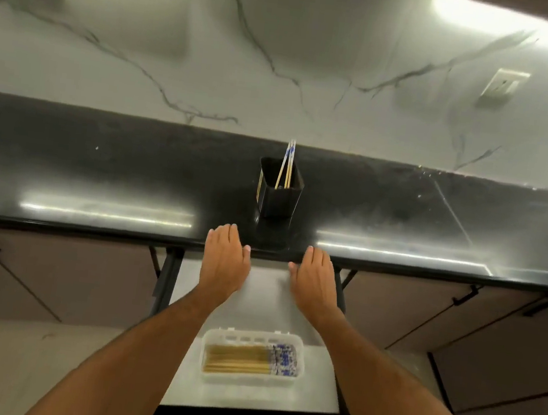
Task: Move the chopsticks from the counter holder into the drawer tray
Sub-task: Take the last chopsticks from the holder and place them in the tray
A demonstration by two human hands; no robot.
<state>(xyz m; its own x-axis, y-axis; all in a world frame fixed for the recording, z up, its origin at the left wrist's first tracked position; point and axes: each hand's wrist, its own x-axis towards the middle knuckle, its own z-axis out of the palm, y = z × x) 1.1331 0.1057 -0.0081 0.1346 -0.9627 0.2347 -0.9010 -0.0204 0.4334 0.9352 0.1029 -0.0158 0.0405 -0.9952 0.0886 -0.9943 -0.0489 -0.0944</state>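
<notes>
Drawer tray, well below the holder, already has most chopsticks. Last pair stands in the holder. Left hand and right hand hover just before it, fingers flat, empty. I'd pinch both sticks together near the tops, lift straight up.

A black, square-sided plastic holder is standing upright on the dark polished worktop, near its front edge, and two pale wooden chopsticks with blue-and-white patterned tops are leaning inside it, their patterned ends sticking up above the rim. Below, in the pulled-out drawer with the white floor, a translucent white rectangular plastic tray is sitting toward the front. A bundle of matching chopsticks is lying flat in the tray, side by side, with patterned ends pointing right.
</notes>
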